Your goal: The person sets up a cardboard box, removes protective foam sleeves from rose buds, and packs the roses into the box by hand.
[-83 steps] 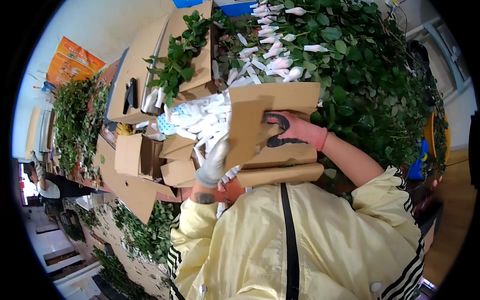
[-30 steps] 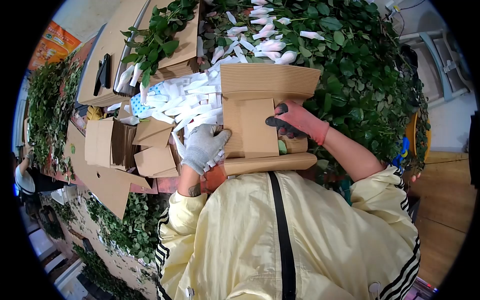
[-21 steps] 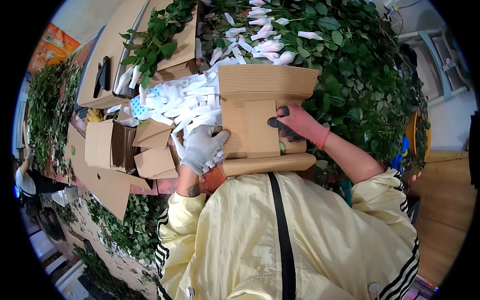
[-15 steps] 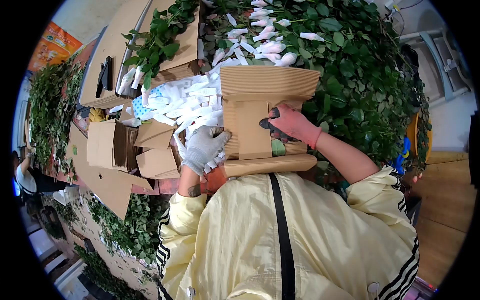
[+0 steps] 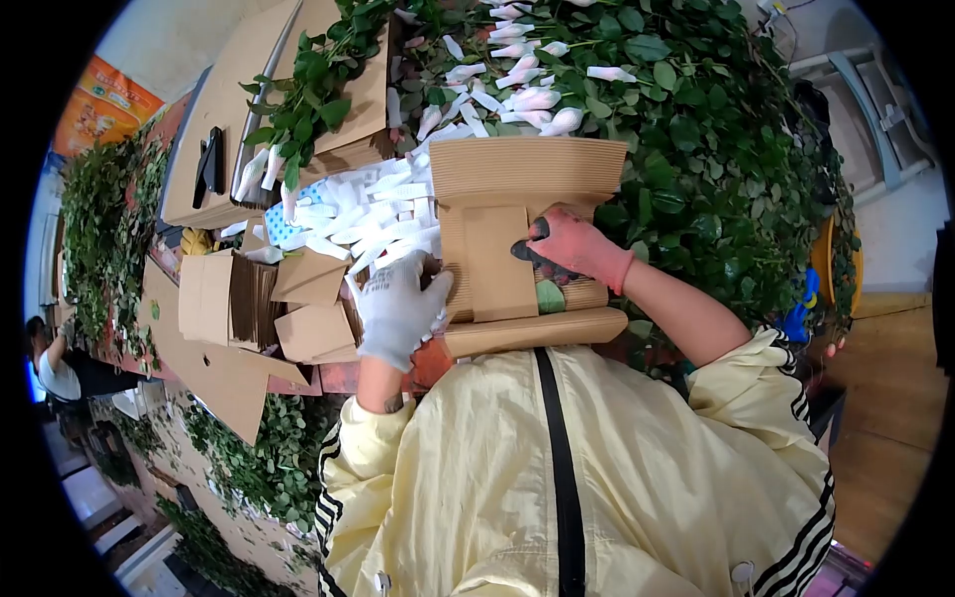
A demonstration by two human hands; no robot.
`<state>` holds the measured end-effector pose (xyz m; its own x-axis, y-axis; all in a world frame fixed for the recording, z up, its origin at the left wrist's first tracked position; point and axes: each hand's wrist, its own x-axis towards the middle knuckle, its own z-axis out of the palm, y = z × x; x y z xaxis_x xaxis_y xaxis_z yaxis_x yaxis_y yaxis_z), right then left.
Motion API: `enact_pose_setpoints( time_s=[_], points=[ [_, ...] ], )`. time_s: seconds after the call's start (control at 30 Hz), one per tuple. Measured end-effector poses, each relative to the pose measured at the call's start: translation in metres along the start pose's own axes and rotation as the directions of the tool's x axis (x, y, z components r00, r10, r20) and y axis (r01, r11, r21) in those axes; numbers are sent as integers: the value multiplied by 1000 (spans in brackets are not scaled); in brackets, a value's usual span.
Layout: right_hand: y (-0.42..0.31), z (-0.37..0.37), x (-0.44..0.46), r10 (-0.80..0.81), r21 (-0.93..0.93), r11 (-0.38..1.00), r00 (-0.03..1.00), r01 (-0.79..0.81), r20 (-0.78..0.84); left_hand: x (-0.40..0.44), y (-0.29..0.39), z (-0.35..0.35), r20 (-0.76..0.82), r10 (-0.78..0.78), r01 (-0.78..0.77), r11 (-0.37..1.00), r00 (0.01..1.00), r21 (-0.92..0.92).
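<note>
In front of my body lies a corrugated cardboard wrapper [image 5: 532, 164], its far flap raised and near edge folded over. A smooth cardboard panel [image 5: 494, 264] rests in its middle. My right hand [image 5: 582, 249], in a red glove with dark fingertips, is closed over the panel's right edge. Below that hand a green leaf [image 5: 549, 296] shows; what lies under the palm is hidden. My left hand [image 5: 393, 308], in a whitish glove, is at the wrapper's left edge beside the white foam sleeves [image 5: 398, 214], thumb apart from the fingers; some fingertips are hidden.
Leafy stems with white-sleeved flower heads [image 5: 532, 99] cover the far and right side. Left stand small folded cardboard pieces [image 5: 209, 298] and a large cardboard stack [image 5: 234, 119] with a black stapler [image 5: 209, 164]. Blue-handled scissors [image 5: 801, 313] hang right. Another person [image 5: 75, 368] is far left.
My left hand has drawn slightly left off the wrapper's edge, and its thumb and fingers have parted. My right hand stays on the panel. The view has shifted a little.
</note>
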<state>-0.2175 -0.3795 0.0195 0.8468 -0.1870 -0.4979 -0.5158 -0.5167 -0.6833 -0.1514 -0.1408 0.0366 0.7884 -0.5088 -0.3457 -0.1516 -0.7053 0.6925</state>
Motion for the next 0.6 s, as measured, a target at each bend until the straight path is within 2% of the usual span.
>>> enact_pose_setpoints(
  time_s=[0.03, 0.07, 0.1, 0.13, 0.17, 0.2, 0.4, 0.43, 0.5, 0.6],
  points=[
    [7, 1, 1, -158, -130, 979, 987, 156, -3, -8, 7, -2, -70, 117, -108, 987, 991, 117],
    [11, 2, 1, -233, -193, 954, 972, 231, 12, -16, 15, -1, -66, 116, -108, 987, 991, 116],
    [12, 2, 0, -306, -255, 919, 952, 302, 26, -26, 23, 2, -35, 367, -350, 908, 930, 228],
    [3, 0, -1, -157, -85, 984, 987, 158, 17, -34, 29, 8, 20, 586, -559, 762, 810, 327],
    [-4, -1, -2, -6, 84, 996, 999, 3, 37, -37, 31, 20, 105, 544, -538, 749, 832, 386],
    [-7, 0, -4, -11, 84, 996, 999, 6, 53, -38, 29, 32, 187, 492, -520, 730, 850, 445],
    [-6, 3, -2, 59, 56, 997, 998, -58, -17, -37, 19, 47, 143, 456, -465, 748, 879, 474],
    [-8, 2, -3, 52, 53, 997, 998, -51, -19, -39, 22, 47, 94, 428, -419, 777, 899, 470],
    [-13, 0, -9, 102, 171, 980, 994, -105, 28, -40, 25, 45, 48, 400, -375, 803, 915, 463],
    [-12, -3, -7, 77, 118, 989, 995, -85, 69, -40, 26, 45, 60, 378, -363, 815, 924, 451]
  ],
)
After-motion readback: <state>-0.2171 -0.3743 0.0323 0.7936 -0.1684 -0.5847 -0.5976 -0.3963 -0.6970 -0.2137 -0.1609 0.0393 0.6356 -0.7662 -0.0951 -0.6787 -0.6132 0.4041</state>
